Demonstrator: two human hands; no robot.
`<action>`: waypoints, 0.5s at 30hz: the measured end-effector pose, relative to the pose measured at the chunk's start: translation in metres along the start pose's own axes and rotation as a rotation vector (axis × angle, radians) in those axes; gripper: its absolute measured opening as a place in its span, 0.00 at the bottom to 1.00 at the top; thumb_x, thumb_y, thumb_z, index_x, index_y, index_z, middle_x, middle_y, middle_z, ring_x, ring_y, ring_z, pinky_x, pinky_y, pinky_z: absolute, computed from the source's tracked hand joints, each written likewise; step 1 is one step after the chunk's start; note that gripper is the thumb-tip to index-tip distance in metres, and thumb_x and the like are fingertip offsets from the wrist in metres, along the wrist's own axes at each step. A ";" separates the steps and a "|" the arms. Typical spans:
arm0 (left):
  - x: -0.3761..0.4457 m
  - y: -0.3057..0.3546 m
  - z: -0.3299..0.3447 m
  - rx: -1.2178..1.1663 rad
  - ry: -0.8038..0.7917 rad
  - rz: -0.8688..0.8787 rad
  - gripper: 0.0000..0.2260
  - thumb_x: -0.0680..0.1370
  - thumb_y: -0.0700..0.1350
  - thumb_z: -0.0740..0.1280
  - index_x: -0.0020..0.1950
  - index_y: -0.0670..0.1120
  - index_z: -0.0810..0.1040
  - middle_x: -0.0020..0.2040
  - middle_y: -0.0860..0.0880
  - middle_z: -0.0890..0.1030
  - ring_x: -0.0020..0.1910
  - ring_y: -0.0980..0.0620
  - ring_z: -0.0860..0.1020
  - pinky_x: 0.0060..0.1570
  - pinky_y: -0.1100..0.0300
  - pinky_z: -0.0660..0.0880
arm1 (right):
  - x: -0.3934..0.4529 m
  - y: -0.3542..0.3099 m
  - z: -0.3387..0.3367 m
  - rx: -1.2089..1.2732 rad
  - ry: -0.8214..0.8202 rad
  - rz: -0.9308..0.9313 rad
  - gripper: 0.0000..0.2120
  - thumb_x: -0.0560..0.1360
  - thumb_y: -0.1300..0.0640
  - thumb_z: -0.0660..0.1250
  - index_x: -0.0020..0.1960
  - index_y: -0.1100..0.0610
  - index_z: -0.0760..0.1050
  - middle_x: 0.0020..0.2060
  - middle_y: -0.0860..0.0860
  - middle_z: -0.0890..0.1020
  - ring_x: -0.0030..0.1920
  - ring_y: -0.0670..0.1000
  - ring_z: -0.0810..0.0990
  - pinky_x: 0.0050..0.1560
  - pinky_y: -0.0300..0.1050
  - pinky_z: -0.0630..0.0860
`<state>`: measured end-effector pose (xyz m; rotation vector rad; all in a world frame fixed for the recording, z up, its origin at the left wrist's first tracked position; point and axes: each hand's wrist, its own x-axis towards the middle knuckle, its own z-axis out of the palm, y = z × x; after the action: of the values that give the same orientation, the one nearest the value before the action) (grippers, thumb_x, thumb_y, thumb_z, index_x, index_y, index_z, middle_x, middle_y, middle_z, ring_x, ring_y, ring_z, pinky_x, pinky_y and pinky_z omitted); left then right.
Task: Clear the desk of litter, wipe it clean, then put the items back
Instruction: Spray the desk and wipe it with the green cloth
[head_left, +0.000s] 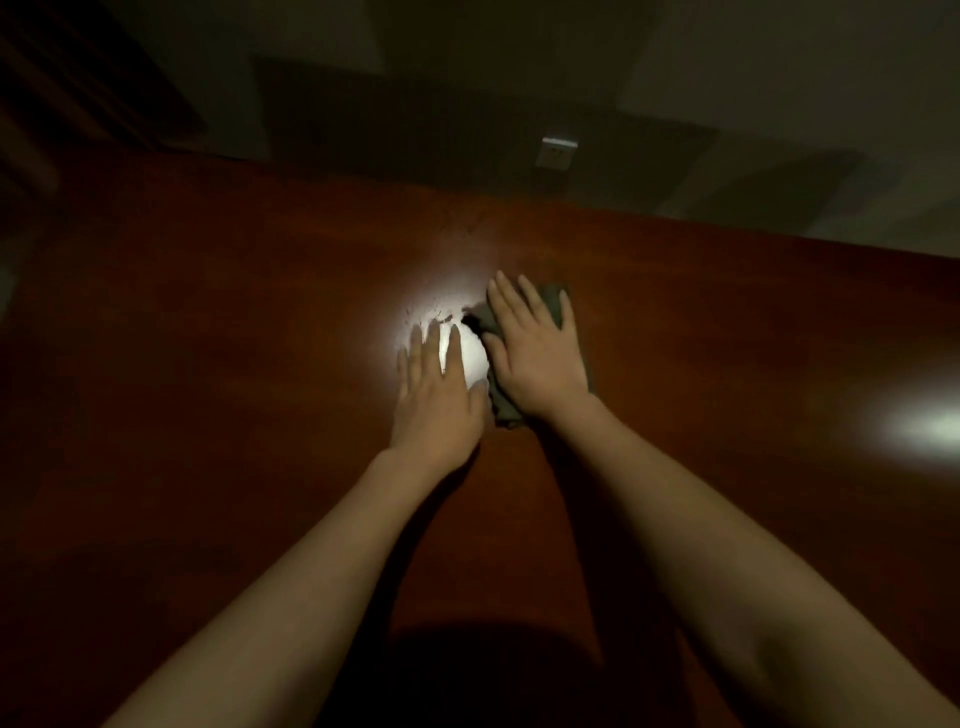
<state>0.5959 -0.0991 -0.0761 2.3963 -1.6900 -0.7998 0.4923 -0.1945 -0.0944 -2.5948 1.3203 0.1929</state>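
Grey cloth under flat right hand; left hand fingers straight on desk.

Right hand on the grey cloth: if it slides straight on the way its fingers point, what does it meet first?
Nothing, apparently. The right hand presses the grey cloth flat; beyond lies bare reddish-brown wooden desk up to its far edge. The dim light could hide small debris.

Cloth on desk, under right hand; left hand just left
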 end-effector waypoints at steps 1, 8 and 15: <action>-0.011 -0.003 -0.002 -0.042 0.030 -0.027 0.29 0.82 0.51 0.50 0.78 0.43 0.42 0.78 0.42 0.43 0.76 0.44 0.37 0.73 0.50 0.36 | -0.018 -0.006 0.004 0.005 -0.008 0.007 0.27 0.82 0.45 0.45 0.78 0.52 0.46 0.78 0.47 0.49 0.77 0.48 0.45 0.73 0.57 0.37; -0.117 -0.030 0.014 -0.095 0.021 -0.079 0.27 0.82 0.52 0.51 0.78 0.44 0.47 0.78 0.42 0.48 0.76 0.44 0.39 0.73 0.52 0.38 | -0.132 -0.051 0.037 0.023 0.002 0.049 0.33 0.76 0.42 0.34 0.78 0.52 0.46 0.77 0.48 0.51 0.77 0.46 0.44 0.71 0.55 0.34; -0.210 -0.065 0.033 -0.081 -0.005 -0.094 0.26 0.83 0.51 0.51 0.78 0.44 0.47 0.78 0.42 0.45 0.77 0.43 0.40 0.73 0.52 0.38 | -0.237 -0.090 0.074 0.043 0.049 0.087 0.30 0.78 0.42 0.39 0.77 0.52 0.45 0.75 0.45 0.46 0.75 0.46 0.42 0.74 0.56 0.36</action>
<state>0.5842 0.1213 -0.0533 2.4355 -1.5258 -0.8711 0.4250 0.0609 -0.1026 -2.5240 1.4389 0.1139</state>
